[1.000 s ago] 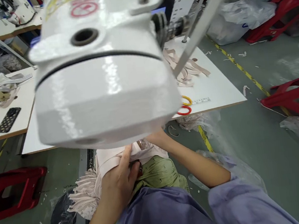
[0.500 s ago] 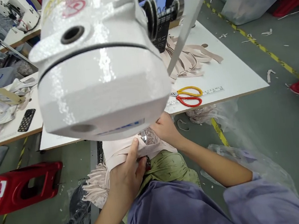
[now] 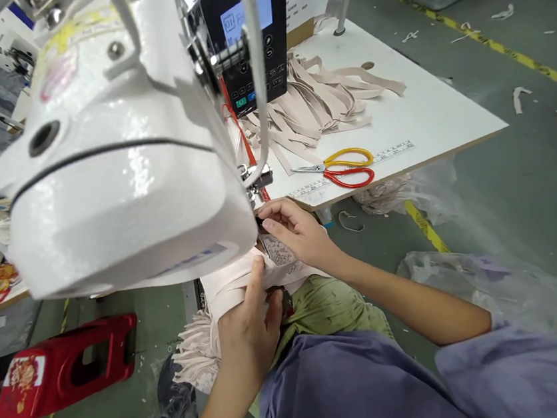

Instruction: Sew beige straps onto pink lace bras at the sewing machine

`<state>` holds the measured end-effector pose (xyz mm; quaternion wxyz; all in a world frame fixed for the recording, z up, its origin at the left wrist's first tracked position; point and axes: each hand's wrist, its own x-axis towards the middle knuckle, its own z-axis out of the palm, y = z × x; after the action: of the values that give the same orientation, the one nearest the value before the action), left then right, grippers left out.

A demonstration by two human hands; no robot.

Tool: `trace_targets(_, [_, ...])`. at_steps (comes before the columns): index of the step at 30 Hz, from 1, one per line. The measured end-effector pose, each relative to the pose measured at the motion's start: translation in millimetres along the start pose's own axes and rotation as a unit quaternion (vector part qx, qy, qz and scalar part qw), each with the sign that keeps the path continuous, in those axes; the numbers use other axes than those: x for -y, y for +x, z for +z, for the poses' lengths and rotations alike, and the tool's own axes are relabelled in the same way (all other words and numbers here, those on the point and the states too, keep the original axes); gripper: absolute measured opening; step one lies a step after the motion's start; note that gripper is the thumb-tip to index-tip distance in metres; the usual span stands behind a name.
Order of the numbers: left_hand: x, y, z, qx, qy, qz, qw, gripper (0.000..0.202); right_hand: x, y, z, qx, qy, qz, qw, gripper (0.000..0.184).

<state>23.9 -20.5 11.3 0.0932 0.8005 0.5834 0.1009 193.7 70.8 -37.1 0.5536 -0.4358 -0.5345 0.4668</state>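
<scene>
A white sewing machine head (image 3: pixel 127 206) looms over the left and middle of the view and hides the sewing spot. My left hand (image 3: pixel 251 326) grips pale pink fabric (image 3: pixel 225 295) with lace (image 3: pixel 280 249), its index finger lying along the cloth. Just right of the machine's lower end, my right hand (image 3: pixel 304 236) has curled fingers and thumb close together at a small dark part; what they pinch, if anything, is too hidden to name. A fringed bunch of pale pieces (image 3: pixel 199 352) hangs to the left of the cloth.
Yellow-and-red-handled scissors (image 3: pixel 347 167) lie on the white table (image 3: pixel 439 117) over a ruler strip (image 3: pixel 395 151). Beige fabric strips (image 3: pixel 326 99) are heaped behind, beside a control panel (image 3: pixel 257 44). A red stool (image 3: pixel 70 367) stands left; clear plastic (image 3: pixel 510 296) lies right.
The head view has shifted, so the machine sits further left and the panel shows. My right hand has moved from the lace edge up to the machine's right side; my left stays on the cloth.
</scene>
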Motion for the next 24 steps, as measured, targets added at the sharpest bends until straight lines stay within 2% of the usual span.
trace_targets(5, [-6, 0, 0.8, -0.003, -0.020, -0.007, 1.000, 0.058, 3, -8, 1, 0.004, 0.021, 0.040, 0.999, 0.017])
trace_targets(11, [-2, -5, 7.1, -0.054, -0.101, -0.050, 0.992, 0.092, 8, -12, 3, 0.010, 0.036, 0.087, 0.995, 0.021])
trace_targets(14, [-3, -4, 9.8, -0.069, -0.111, -0.052, 0.990, 0.096, 9, -16, 6, 0.011, 0.039, 0.096, 0.995, 0.023])
trace_targets(17, [-16, -11, 14.8, -0.087, -0.090, -0.011, 0.992, 0.091, 10, -29, 2, 0.026, 0.049, 0.097, 0.994, 0.027])
trace_targets(20, [-33, -35, 28.6, -0.071, -0.067, 0.088, 0.991, 0.088, 11, -53, -17, 0.082, 0.038, 0.105, 0.990, 0.028])
trace_targets(21, [-37, -46, 36.7, -0.067, -0.078, 0.125, 0.987, 0.086, 12, -63, -26, 0.074, 0.040, 0.122, 0.989, 0.028])
trace_targets(22, [-40, -55, 47.4, -0.069, -0.101, 0.152, 0.981, 0.083, 14, -73, -35, 0.039, 0.053, 0.147, 0.987, 0.030])
trace_targets(24, [-41, -70, 77.7, -0.099, -0.166, 0.148, 0.970, 0.079, 23, -93, -50, -0.084, 0.103, 0.204, 0.970, 0.033])
